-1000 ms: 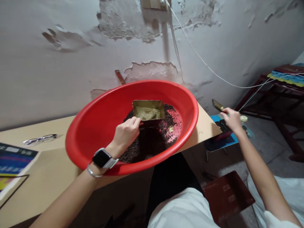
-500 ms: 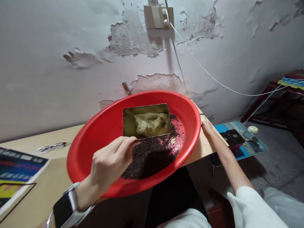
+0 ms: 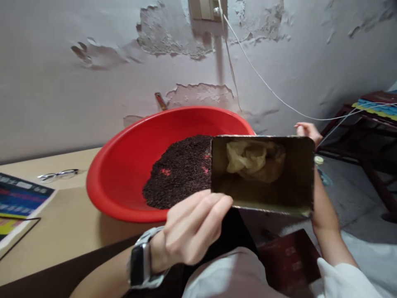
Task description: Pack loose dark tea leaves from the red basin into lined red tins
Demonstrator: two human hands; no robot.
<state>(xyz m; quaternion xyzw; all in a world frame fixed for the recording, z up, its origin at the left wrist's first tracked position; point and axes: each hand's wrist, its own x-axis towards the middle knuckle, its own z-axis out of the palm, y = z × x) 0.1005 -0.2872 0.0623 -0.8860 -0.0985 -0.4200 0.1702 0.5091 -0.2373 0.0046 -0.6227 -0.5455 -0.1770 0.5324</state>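
My left hand (image 3: 192,231) grips the near edge of a rectangular metal tin (image 3: 263,174), holding it up in front of me with its opening facing the camera. A crumpled pale plastic liner (image 3: 252,159) sits inside the tin. My right hand (image 3: 305,130) shows only a few fingers behind the tin's upper right corner, and its grip cannot be made out. A large red basin (image 3: 124,174) sits on the wooden table (image 3: 62,223) and holds a heap of dark loose tea leaves (image 3: 180,171).
Eyeglasses (image 3: 57,175) and a printed sheet (image 3: 18,203) lie on the table at left. A white cable (image 3: 273,89) runs from a wall socket (image 3: 206,8) to the right. A dark red box (image 3: 288,260) lies by my lap. A wooden bench (image 3: 369,124) stands at right.
The tin came out of the basin and now sits raised toward me at the right. My right hand left the blue tray and rose behind the tin.
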